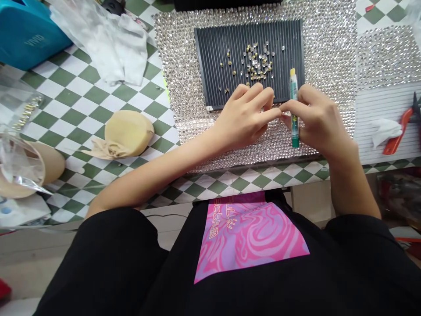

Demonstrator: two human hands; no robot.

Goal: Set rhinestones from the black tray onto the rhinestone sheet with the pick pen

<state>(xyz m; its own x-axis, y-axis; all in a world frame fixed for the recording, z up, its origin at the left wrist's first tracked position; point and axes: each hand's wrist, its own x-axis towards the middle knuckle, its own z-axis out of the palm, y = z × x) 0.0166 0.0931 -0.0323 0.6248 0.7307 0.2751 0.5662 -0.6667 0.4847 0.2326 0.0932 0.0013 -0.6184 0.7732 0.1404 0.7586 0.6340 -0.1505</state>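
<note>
First: Start at your fingertips. What have you got there?

Second: Your right hand (320,115) grips a slim pen-like tube (294,90), your index finger crossing over its middle. Its yellow tip points away from you, its green end towards you.

First: And your left hand (245,115)?

Second: Your fingers are bent, the index reaching to your right fingertips, just beside the tube. You can't tell here whether they pinch anything.

First: How are you holding your arms?

Second: Both your palms face down. Your left forearm (164,169) slants in low across the table edge; your right forearm (349,184) rises more steeply, wrist bent inward.

First: What lies beyond your knuckles?

Second: Loose rhinestones (258,70), clear and gold-backed, are scattered on the black ridged tray (210,52), beyond your left hand. That tray sits on a rhinestone-covered sheet (179,66). Farther out, to your left, a knotted beige pouch (130,131) lies on the checkered tablecloth (88,98); to your right, a red-handled tool (396,138) lies beside a crumpled white tissue (384,131).
</note>
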